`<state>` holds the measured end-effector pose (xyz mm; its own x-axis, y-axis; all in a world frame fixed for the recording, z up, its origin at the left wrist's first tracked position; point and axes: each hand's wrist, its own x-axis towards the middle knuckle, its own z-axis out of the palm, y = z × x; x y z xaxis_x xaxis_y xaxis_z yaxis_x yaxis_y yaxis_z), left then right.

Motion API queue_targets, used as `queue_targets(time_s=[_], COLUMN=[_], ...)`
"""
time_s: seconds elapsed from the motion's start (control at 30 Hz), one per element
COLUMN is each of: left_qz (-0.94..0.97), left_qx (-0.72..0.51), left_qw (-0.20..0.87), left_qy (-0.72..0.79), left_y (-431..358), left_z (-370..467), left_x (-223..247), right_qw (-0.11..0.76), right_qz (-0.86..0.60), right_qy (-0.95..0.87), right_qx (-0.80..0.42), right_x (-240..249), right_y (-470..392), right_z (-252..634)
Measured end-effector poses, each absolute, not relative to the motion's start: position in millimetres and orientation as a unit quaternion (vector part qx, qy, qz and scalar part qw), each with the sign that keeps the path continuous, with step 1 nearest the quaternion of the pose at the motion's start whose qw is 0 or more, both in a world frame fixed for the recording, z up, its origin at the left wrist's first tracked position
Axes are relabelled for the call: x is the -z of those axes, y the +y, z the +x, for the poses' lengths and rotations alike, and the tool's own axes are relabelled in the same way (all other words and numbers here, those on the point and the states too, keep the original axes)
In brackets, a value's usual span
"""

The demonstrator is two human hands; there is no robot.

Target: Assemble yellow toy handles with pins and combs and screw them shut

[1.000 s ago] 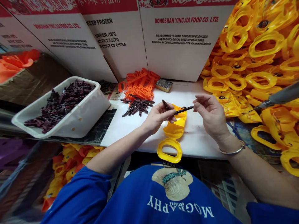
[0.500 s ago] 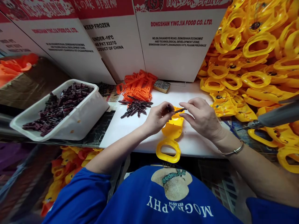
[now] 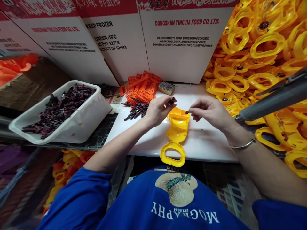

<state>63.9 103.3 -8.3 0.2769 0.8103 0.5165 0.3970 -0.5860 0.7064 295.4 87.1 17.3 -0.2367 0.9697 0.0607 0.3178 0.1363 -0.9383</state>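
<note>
Pinch grips, two and separate: your left hand [image 3: 157, 111] closes its fingertips on a dark part [image 3: 171, 101], mostly hidden by the fingers, while your right hand [image 3: 211, 110] pinches a small dark piece [image 3: 187, 112] whose full shape cannot be told. The hands stand apart, perhaps so that each piece can be turned freely.

Between and just below the two grips, the yellow shell [image 3: 177, 129] lies on the white board [image 3: 206, 143], its hollow side up and its ring handle [image 3: 173, 164] toward your body; that placing probably keeps the inside in view and within reach of both hands. Just beyond the left wrist are the loose dark parts [image 3: 137, 110], with the orange parts [image 3: 144, 91] behind them, likely grouped for short reaches. A small tin [image 3: 166, 87] of what look like metal bits sits beyond the left grip. The filled white tub [image 3: 81, 124] stands well to the left, seemingly as bulk supply. The powered driver [image 3: 275, 99] angles in beyond the right wrist, presumably kept close to that hand.
</note>
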Motion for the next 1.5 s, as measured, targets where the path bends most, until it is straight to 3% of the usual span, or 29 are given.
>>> queue_targets(time_s=[0.07, 0.17, 0.37, 0.67, 1.5], left_qz=[0.765, 0.775, 0.792, 0.775, 0.799], left_qx=[-0.437, -0.390, -0.330, -0.382, -0.405], left_qw=[0.239, 0.262, 0.287, 0.272, 0.205], left_qy=[0.408, 0.423, 0.425, 0.422, 0.395], left_y=[119, 136, 127, 88, 86], left_z=[62, 66, 72, 56, 57], left_x=[20, 35, 53, 64, 66], right_qw=[0.415, 0.449, 0.420, 0.366, 0.368], right_qz=[-0.500, -0.523, -0.542, -0.486, -0.456], right_qy=[-0.608, -0.610, -0.674, -0.758, -0.800], right_qx=[-0.456, -0.391, -0.275, -0.234, -0.127], right_x=[-5, 15, 40, 41, 52], right_y=[91, 94, 90, 73, 71], right_z=[296, 294, 294, 304, 304])
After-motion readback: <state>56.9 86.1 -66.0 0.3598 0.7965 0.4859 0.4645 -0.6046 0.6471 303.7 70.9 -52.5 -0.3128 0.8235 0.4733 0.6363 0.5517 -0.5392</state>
